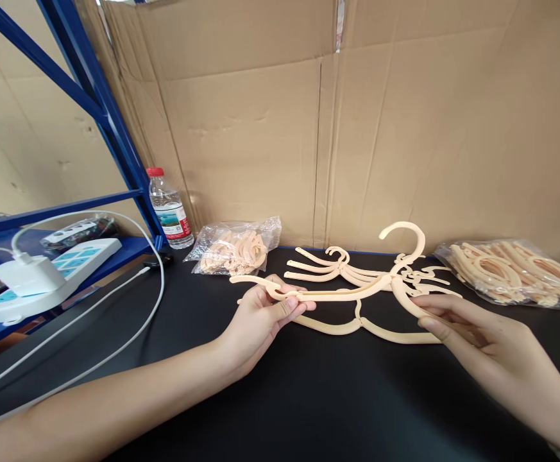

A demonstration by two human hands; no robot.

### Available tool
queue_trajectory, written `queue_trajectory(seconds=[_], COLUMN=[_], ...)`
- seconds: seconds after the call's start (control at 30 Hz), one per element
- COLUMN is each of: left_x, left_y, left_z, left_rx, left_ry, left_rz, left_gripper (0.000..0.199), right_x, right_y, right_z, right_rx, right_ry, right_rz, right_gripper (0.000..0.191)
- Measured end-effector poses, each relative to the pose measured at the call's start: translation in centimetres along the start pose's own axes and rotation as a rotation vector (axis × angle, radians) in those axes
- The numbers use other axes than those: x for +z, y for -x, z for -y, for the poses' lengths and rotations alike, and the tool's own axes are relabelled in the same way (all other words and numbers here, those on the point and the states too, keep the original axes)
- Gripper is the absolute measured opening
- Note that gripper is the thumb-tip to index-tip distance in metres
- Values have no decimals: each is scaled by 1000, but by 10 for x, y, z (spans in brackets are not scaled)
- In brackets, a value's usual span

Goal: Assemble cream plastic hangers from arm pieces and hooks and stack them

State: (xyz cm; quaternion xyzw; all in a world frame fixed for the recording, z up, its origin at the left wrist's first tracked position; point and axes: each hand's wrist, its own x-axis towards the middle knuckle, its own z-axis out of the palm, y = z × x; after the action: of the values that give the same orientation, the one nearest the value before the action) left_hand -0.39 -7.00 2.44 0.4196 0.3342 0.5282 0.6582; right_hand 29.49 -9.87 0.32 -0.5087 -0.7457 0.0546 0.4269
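Between my two hands, a cream plastic folding hanger [344, 294] is held up above the black table, its hook pointing upward. My left hand [260, 313] pinches its left arm near a joint, thumb in front. The right arm of the hanger is gripped by my right hand [476, 330], whose fingers cover its end. Another cream hanger [330, 327] lies on the table just behind and below the held one. Farther back, several more hangers [315, 276] lie together, partly hidden by the held hanger.
Clear bags of cream hanger parts lie at the back: one bag [236, 247] left, another bag [510, 269] right. A water bottle [170, 212] stands by the blue metal frame [111, 128]. At left are a white power strip [82, 263], a charger [29, 276] and looping white cables [161, 289]. Cardboard [251, 128] stands behind.
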Motion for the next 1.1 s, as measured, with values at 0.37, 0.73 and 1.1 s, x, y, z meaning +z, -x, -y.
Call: queue_trajectory(seconds=[0.37, 0.73, 1.1], left_x=[16, 12, 11], left_y=[25, 43, 39], left_z=[14, 11, 14], left_rx=[-73, 802, 551], left_ry=[-322, -1573, -1617], left_rz=[217, 787, 688], left_gripper=[17, 29, 30], right_x=[-7, 8, -2], right_y=[-12, -2, -7], right_z=[-3, -6, 2], right_rx=[111, 2, -161], right_ry=[-53, 48, 173], right_rz=[-77, 382, 521], right_gripper=[30, 26, 20])
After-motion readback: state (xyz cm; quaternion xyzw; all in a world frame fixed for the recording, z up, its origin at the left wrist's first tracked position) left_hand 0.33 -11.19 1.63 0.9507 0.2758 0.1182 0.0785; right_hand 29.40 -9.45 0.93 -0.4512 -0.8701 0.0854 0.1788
